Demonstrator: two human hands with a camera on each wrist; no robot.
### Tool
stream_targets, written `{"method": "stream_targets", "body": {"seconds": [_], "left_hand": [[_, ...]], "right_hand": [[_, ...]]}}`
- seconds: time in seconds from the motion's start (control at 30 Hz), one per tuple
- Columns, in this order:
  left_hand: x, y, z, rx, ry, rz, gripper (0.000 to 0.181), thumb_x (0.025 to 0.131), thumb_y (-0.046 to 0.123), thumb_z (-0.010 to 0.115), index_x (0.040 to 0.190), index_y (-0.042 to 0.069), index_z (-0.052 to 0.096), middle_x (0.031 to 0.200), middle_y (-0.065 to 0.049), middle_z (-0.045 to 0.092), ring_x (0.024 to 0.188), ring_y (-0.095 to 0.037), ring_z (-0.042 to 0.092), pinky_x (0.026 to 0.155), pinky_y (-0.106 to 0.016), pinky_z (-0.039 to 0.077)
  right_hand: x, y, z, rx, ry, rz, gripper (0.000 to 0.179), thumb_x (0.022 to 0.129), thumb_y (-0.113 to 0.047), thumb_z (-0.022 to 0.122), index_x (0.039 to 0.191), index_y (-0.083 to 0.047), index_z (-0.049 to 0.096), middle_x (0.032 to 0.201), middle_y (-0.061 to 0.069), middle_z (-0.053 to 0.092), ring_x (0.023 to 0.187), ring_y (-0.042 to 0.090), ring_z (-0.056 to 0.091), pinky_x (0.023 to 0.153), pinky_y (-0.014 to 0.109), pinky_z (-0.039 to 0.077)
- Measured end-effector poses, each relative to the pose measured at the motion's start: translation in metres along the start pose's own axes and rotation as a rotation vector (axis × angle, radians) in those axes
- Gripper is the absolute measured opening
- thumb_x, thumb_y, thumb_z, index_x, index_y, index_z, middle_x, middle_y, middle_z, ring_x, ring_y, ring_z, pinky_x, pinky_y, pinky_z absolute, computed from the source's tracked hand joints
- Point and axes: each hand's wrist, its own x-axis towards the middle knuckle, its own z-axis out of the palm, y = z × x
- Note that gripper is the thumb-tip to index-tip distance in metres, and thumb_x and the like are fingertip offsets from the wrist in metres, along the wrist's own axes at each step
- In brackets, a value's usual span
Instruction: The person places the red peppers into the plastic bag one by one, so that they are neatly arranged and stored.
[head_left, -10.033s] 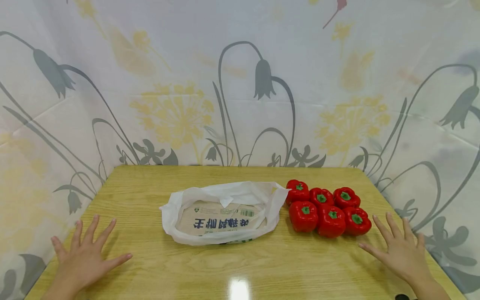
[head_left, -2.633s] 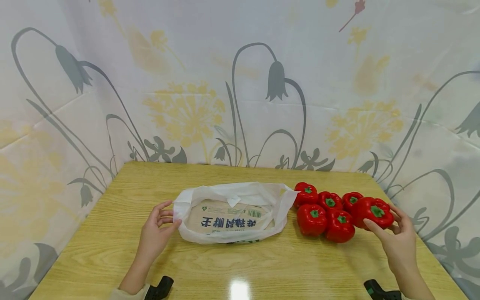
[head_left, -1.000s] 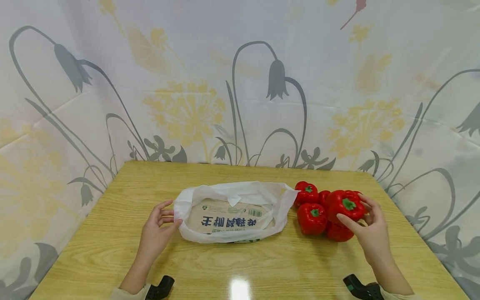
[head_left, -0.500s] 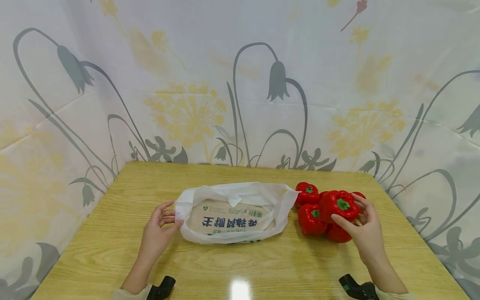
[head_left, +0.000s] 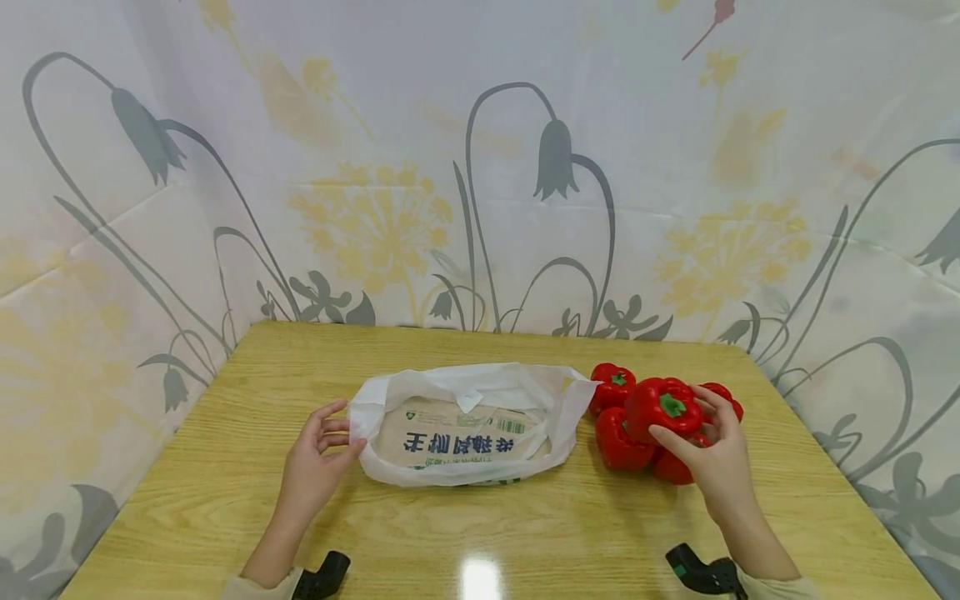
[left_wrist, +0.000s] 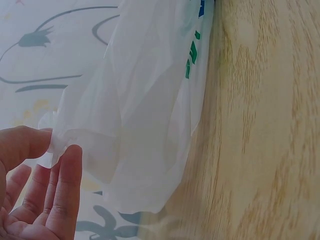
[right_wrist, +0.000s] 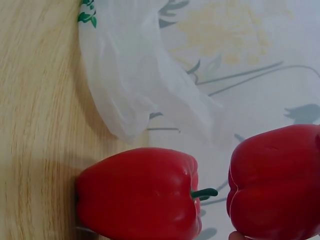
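Note:
A white plastic bag stands with its mouth spread, and printed lettering shows inside. My left hand pinches its left rim between thumb and fingers; the left wrist view shows the thin film of the bag caught at the fingertips. My right hand grips a red bell pepper with a green stem, raised over the other peppers. In the right wrist view this held pepper is higher than a pepper standing on the table. Only a fingertip of the right hand shows there.
Several more red bell peppers, among them a front one and a back one, cluster right of the bag. The wooden table ends at a flower-patterned cloth behind and at the sides.
Ten seconds ago both hands were spread, holding nothing. Since then the left has pinched the bag's rim, and the right has lifted the front-right pepper and carried it left toward the bag.

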Motion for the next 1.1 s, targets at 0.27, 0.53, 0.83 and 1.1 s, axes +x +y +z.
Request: {"method": "stream_targets", "body": {"seconds": [0.27,0.53,0.83,1.1], "left_hand": [[0.000,0.000,0.000,-0.006,-0.008,-0.009,0.057,0.086,0.008,0.067,0.136,0.009,0.041,0.114,-0.014,0.054,0.093,-0.013,0.055,0.071,-0.018,0.049],[0.001,0.000,0.001,-0.002,-0.008,-0.005,0.056,0.087,0.008,0.067,0.137,0.009,0.041,0.114,-0.015,0.054,0.094,-0.015,0.055,0.071,-0.018,0.049],[0.001,-0.001,-0.001,0.007,-0.010,-0.022,0.057,0.087,0.009,0.066,0.137,0.010,0.039,0.116,-0.014,0.053,0.096,-0.018,0.055,0.071,-0.017,0.048],[0.002,-0.003,0.001,0.010,0.006,-0.005,0.056,0.086,0.005,0.067,0.135,0.010,0.042,0.112,-0.014,0.055,0.093,-0.018,0.056,0.070,-0.019,0.049]], "right_hand": [[0.001,-0.004,0.006,-0.007,-0.042,0.016,0.074,0.084,-0.020,0.071,0.142,-0.009,0.027,0.131,0.006,0.035,0.106,0.010,0.039,0.076,0.008,0.042],[0.001,-0.008,0.014,-0.001,-0.060,0.029,0.074,0.084,-0.018,0.070,0.142,-0.008,0.025,0.135,0.007,0.031,0.108,0.011,0.038,0.077,0.007,0.041],[-0.001,-0.011,0.026,0.045,-0.091,0.014,0.072,0.083,-0.016,0.072,0.139,-0.005,0.027,0.132,0.008,0.034,0.107,0.012,0.041,0.078,0.009,0.042],[-0.002,-0.014,0.033,0.039,-0.122,0.027,0.073,0.082,-0.015,0.073,0.139,-0.007,0.028,0.133,0.011,0.035,0.108,0.018,0.042,0.077,0.011,0.044]]}}
